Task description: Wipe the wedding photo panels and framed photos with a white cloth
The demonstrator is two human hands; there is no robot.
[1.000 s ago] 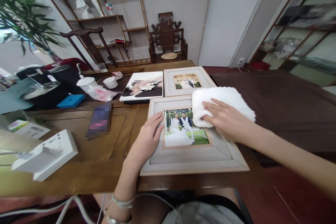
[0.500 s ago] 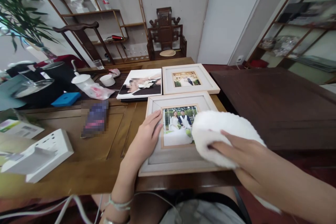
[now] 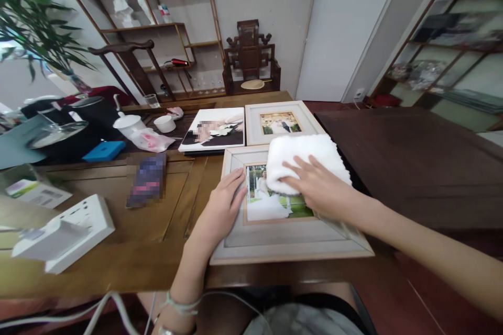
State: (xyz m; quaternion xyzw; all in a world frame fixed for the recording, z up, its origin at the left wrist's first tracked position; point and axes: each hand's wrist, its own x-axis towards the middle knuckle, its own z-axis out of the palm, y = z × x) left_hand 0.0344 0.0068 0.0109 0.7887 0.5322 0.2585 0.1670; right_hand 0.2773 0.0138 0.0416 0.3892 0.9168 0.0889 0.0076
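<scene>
A light picture frame (image 3: 291, 247) with a wedding photo (image 3: 267, 208) lies flat on the table before me. My left hand (image 3: 228, 200) rests on the left side of this frame, its fingers stretched out and the thumb apart. A folded, fluffy white cloth (image 3: 310, 153) covers the photo's upper right and part of the frame's border. My right hand (image 3: 314, 183) holds the cloth against the frame, fingers spread over its top; the thumb side is partly tucked at the cloth's lower edge.
Behind lie a second picture frame (image 3: 253, 124) and a white-edged photo panel (image 3: 194, 138). Leftward on the wooden table (image 3: 157, 256) are a white power strip (image 3: 84, 230), a blue box (image 3: 104, 151), a white cup (image 3: 164, 123) and a blurred-out dark item (image 3: 147, 180). A dark table (image 3: 408, 167) stands right.
My right hand and the cloth have moved up and left, from the frame's right side onto the photo's upper right. My left hand stays on the frame.
</scene>
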